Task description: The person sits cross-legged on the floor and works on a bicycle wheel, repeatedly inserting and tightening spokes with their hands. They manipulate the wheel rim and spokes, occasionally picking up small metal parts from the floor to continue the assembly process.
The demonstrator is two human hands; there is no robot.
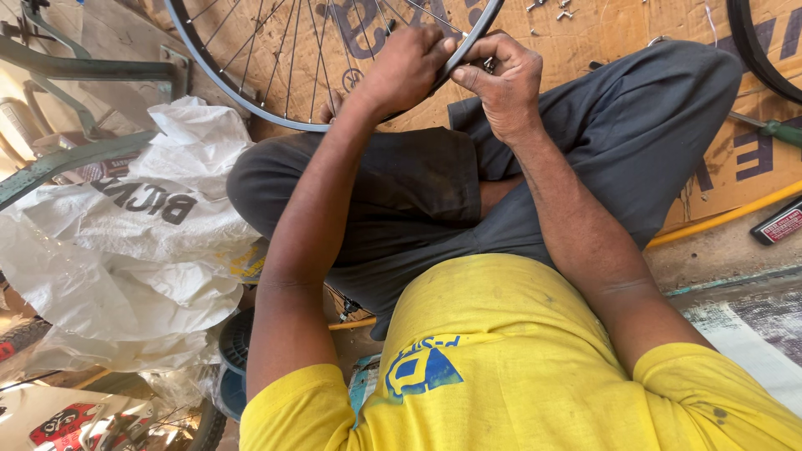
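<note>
A spoked bicycle wheel rim [219, 77] stands upright in front of my crossed legs, resting over my knees. My left hand [403, 68] is wrapped around the rim's lower right part, fingers closed over it. My right hand [504, 79] pinches the rim just beside the left hand, thumb and fingers pressed at a small metal piece at the rim; what exactly it pinches is too small to tell. I sit cross-legged in grey trousers [418, 192] and a yellow shirt [501, 367].
Crumpled white plastic sacks [125, 242] lie at my left beside a green metal frame [75, 154]. Cardboard [635, 25] covers the floor ahead, with small screws [551, 8] scattered on it. A yellow hose [727, 215], a green-handled tool [777, 129] and another tyre [756, 50] lie at right.
</note>
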